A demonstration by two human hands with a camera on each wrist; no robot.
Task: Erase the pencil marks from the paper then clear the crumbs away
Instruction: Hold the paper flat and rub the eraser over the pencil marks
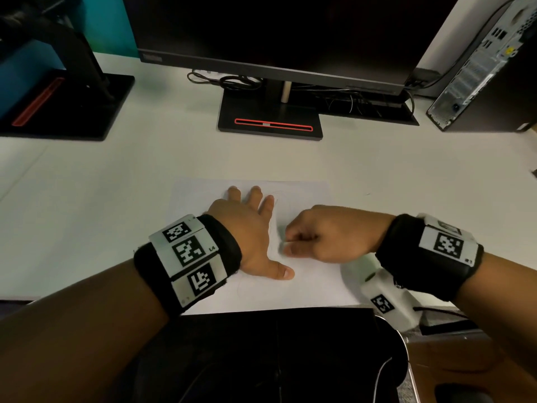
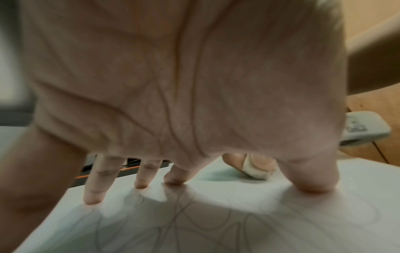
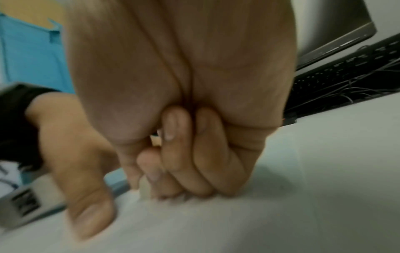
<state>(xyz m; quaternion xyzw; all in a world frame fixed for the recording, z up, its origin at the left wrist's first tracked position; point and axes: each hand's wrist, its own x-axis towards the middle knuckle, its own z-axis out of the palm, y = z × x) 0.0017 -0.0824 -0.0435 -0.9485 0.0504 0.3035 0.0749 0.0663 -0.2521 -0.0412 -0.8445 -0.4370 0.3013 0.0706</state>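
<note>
White paper (image 1: 308, 286) shows faint looping pencil marks (image 2: 194, 220); left hand (image 1: 250, 228) presses flat, right hand (image 1: 322, 237) pinches eraser (image 2: 255, 168)

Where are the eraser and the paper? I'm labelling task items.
eraser (image 2: 255, 168): left wrist view, its pale end between the right hand's fingers.
paper (image 1: 305, 196): head view, bare far right corner.

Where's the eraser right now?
Pinched in the right hand, its tip on the paper just right of the flat left hand; the left wrist view shows the eraser best.
</note>
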